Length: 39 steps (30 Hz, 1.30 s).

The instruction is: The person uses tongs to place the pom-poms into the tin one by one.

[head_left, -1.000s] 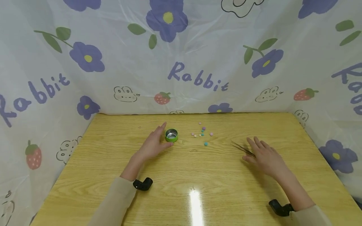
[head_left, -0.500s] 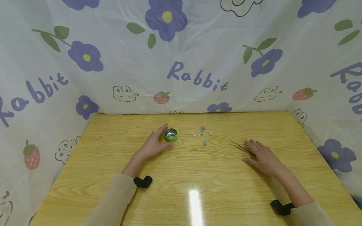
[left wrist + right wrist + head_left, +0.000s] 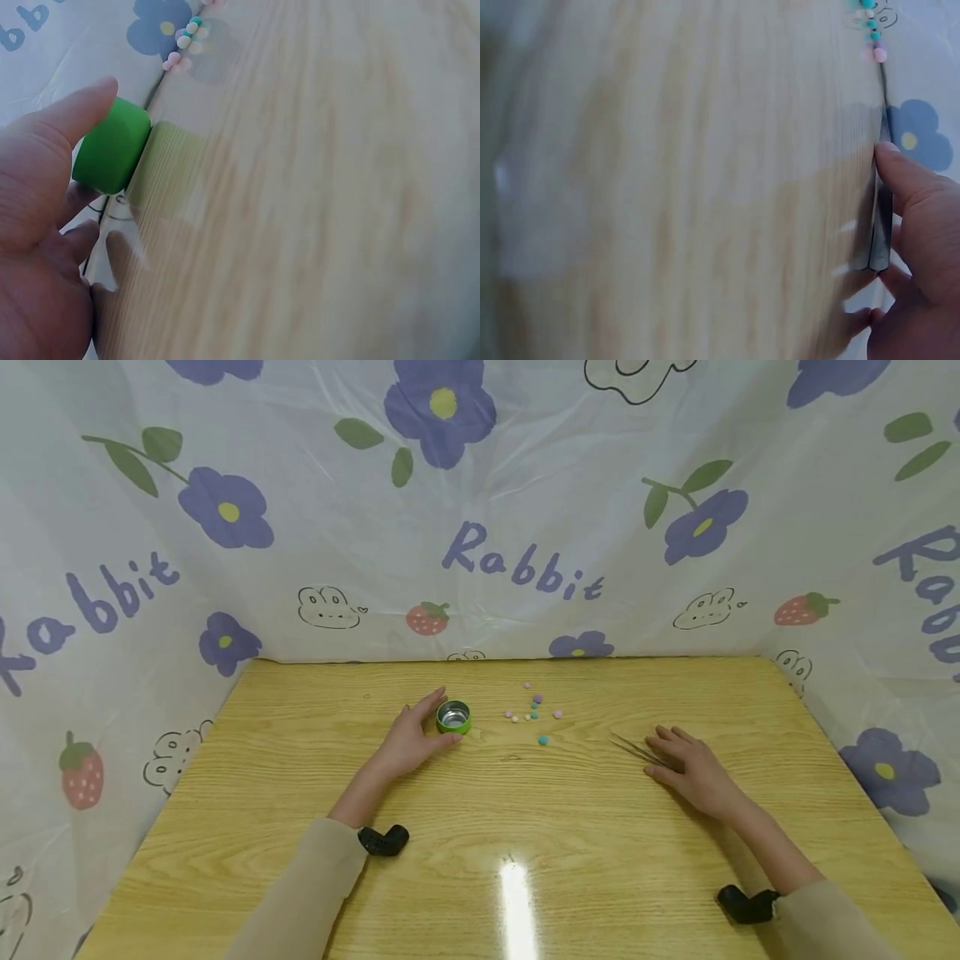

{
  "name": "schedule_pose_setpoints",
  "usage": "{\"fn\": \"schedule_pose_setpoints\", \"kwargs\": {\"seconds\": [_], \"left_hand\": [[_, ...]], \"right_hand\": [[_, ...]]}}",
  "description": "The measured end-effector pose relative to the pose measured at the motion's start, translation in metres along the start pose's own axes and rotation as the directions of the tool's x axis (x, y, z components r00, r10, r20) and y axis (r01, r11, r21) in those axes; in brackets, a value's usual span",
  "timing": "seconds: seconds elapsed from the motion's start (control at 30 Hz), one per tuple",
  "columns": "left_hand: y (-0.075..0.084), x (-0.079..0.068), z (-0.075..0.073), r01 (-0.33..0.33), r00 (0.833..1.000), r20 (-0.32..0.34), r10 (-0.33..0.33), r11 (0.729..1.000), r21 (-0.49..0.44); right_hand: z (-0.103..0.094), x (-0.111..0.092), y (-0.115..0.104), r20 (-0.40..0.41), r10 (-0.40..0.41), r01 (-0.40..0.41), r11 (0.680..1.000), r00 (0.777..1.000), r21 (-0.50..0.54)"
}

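A small round green tin (image 3: 453, 718), silvery inside, stands on the table at centre left. My left hand (image 3: 405, 742) holds it between thumb and fingers; in the left wrist view the thumb (image 3: 94, 109) lies along the green wall. At the right, my right hand (image 3: 697, 772) pinches metal tweezers (image 3: 633, 748), whose tips point left and away from me. The right wrist view shows the thumb (image 3: 904, 172) against the tweezers, with the other fingers partly hidden behind. Between the hands lie several small coloured balls (image 3: 543, 740) in blue, pink, purple and cream.
The wooden table (image 3: 420, 893) ends at the back against a white cloth (image 3: 525, 485) printed with flowers, strawberries and rabbits. Cloth also hangs along both sides. A bright light reflection shows on the table's front middle. A black device (image 3: 384, 840) sits at the left wrist.
My left thumb and fingers have drawn in slightly round the tin. My right hand has closed in on the tweezers, its thumb coming up against them. The balls have stayed in place.
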State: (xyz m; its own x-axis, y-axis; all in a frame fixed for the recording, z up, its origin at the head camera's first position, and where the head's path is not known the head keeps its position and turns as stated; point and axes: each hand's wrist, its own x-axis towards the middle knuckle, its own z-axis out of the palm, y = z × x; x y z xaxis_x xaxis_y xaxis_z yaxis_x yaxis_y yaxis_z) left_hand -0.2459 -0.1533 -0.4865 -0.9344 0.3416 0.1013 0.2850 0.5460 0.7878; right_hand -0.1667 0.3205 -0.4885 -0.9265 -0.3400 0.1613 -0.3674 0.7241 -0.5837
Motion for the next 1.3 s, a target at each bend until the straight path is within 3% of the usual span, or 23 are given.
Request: {"fn": "schedule_pose_setpoints", "kwargs": {"seconds": [0.43,1.3], "left_hand": [[0.0017,0.0025,0.0026,0.008,1.0,-0.013,-0.007,0.999,0.043],[-0.0014,0.002,0.0039,0.028,0.999,-0.02,-0.027,0.998,0.05]], "right_hand": [[-0.0006,-0.0031,0.0032,-0.099,0.082,-0.072,0.992,0.992,0.1],[0.007,0.0048,-0.0044,-0.215,0.031,-0.037,0.999,0.976,-0.021]]}}
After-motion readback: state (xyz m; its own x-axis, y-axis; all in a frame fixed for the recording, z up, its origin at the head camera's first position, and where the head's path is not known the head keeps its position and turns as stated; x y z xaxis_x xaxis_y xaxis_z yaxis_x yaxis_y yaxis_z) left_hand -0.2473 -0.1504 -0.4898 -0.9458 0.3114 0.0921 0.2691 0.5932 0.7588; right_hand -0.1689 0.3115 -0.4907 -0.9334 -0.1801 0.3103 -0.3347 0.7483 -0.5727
